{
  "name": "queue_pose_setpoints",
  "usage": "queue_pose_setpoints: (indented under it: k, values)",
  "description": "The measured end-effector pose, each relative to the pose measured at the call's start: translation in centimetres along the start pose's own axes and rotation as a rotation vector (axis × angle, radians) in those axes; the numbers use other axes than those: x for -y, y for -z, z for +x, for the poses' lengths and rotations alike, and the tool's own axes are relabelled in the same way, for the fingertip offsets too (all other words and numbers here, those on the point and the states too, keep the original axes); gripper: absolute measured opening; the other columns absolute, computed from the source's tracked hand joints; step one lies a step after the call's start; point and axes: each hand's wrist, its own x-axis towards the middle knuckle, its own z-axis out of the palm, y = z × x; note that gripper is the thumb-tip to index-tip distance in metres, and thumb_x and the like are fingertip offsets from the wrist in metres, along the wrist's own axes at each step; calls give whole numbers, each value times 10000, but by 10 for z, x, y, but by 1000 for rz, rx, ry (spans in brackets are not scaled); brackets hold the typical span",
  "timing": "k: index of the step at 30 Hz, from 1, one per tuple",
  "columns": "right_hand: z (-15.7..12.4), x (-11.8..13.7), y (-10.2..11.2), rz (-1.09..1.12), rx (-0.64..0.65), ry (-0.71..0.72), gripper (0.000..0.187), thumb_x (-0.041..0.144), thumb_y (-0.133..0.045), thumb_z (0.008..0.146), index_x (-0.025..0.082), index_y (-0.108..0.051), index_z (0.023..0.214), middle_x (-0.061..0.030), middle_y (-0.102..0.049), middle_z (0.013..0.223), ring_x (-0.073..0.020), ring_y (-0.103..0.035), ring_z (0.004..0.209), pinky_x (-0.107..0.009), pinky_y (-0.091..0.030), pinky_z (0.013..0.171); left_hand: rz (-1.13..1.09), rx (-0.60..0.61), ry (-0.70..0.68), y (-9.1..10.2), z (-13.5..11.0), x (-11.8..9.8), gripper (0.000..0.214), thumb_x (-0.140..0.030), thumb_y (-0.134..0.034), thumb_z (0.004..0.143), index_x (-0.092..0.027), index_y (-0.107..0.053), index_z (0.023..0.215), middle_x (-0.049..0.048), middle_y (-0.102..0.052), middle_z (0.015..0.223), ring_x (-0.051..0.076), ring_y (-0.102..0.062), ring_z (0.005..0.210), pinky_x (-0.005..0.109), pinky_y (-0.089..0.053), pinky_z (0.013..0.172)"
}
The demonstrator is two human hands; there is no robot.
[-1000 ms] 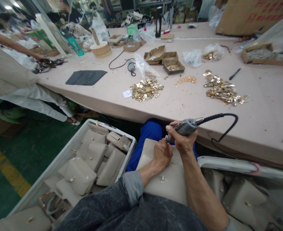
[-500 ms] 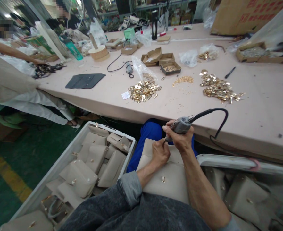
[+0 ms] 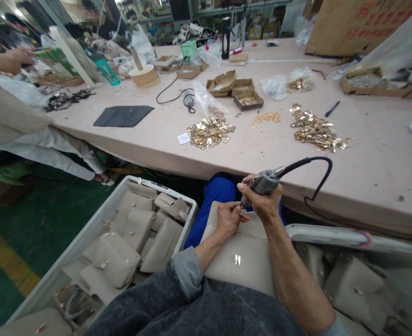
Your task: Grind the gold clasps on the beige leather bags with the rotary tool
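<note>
My right hand (image 3: 266, 199) is wrapped round a grey corded electric screwdriver (image 3: 264, 182), its tip pointing down and left. Just at that tip, the fingers of my left hand (image 3: 229, 217) are pinched together; whatever sits between them is too small to make out. A beige handbag (image 3: 253, 263) lies across my lap beneath both hands. It carries a shiny gold-coloured fitting (image 3: 237, 259) on its front and another gold piece (image 3: 240, 234) by the flap edge, below my left hand.
Beige bags fill a white crate (image 3: 192, 215) on my left; another crate (image 3: 331, 232) with bags stands right. On the table (image 3: 377, 172) lie piles of gold plates (image 3: 209, 133), (image 3: 317, 130), small gold parts (image 3: 267, 118) and a black sheet (image 3: 123, 116). A co-worker's hand (image 3: 18, 59) is far left.
My left hand has shifted slightly and its fingers now reach up to the screwdriver's tip, uncovering the gold piece by the flap. The screwdriver is nearly still. The co-worker's hand has risen.
</note>
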Motion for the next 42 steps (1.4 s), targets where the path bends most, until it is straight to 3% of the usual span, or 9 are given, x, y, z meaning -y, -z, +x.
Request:
queue_pose_setpoints:
  k: [3, 11, 19, 24, 27, 30, 35, 39, 42]
  values:
    - [-2, -3, -1, -1, 13, -8, 247, 332, -879, 761, 175, -740, 892, -6, -654, 673, -151, -589, 537, -284, -516, 492, 7, 0, 17, 0, -1, -1, 369, -464, -703, 914, -95, -723, 932, 85, -729, 617, 205, -710, 525, 284, -608, 538]
    - [-8, -11, 7, -58, 83, -4, 227, 309, -889, 743, 174, -742, 852, -32, -688, 727, -160, -620, 589, -274, -521, 501, -64, 1, 48, -1, 0, -1, 181, -259, -633, 823, -107, -713, 767, 82, -720, 605, 181, -677, 496, 278, -590, 514]
    - [-11, -10, 14, -40, 236, 51, 218, 299, -894, 737, 194, -735, 843, -31, -700, 802, -160, -636, 642, -274, -543, 558, -78, 0, 74, -1, -2, -4, 144, -175, -597, 732, -109, -706, 665, 81, -709, 589, 174, -666, 483, 268, -575, 508]
    - [-16, -13, 8, -71, 371, 35, 221, 265, -907, 704, 203, -739, 834, -27, -707, 795, -176, -657, 674, -292, -559, 605, -47, -51, 70, 0, -1, 5, 210, -230, -624, 784, -119, -679, 614, 76, -681, 534, 185, -653, 455, 260, -545, 459]
    - [-15, -10, 9, -1, 296, 7, 202, 261, -892, 722, 196, -726, 817, -22, -683, 763, -162, -625, 616, -290, -521, 546, -77, -39, 77, 1, -1, 5, 167, -215, -643, 787, -106, -692, 670, 84, -703, 575, 184, -670, 475, 275, -579, 497]
    - [-13, 2, 15, 232, 169, -5, 164, 239, -843, 764, 212, -701, 842, 15, -623, 689, -132, -543, 501, -278, -441, 467, -146, -29, 114, 3, 0, 0, 122, -183, -663, 798, -76, -714, 824, 101, -735, 659, 195, -709, 525, 280, -600, 524]
    - [-9, 32, 35, 447, -21, 94, 88, 165, -724, 777, 211, -685, 842, 16, -621, 684, -99, -481, 450, -296, -429, 518, -243, -38, 178, 3, 1, -4, 198, -143, -655, 836, -31, -681, 998, 144, -762, 776, 211, -745, 576, 267, -598, 510]
    - [-9, 35, 56, 440, -100, 109, 62, 183, -702, 755, 203, -688, 813, 17, -623, 662, -91, -459, 428, -293, -422, 515, -241, -8, 121, 2, 2, -5, 201, -227, -727, 824, -47, -715, 912, 161, -776, 823, 202, -743, 582, 267, -605, 525]
    - [-10, 29, 69, 453, -143, 105, 49, 218, -702, 748, 200, -690, 791, 26, -607, 647, -90, -448, 421, -283, -410, 492, -194, -23, 60, 1, 1, -9, 282, -344, -803, 798, -73, -732, 835, 134, -761, 729, 185, -708, 531, 248, -571, 491]
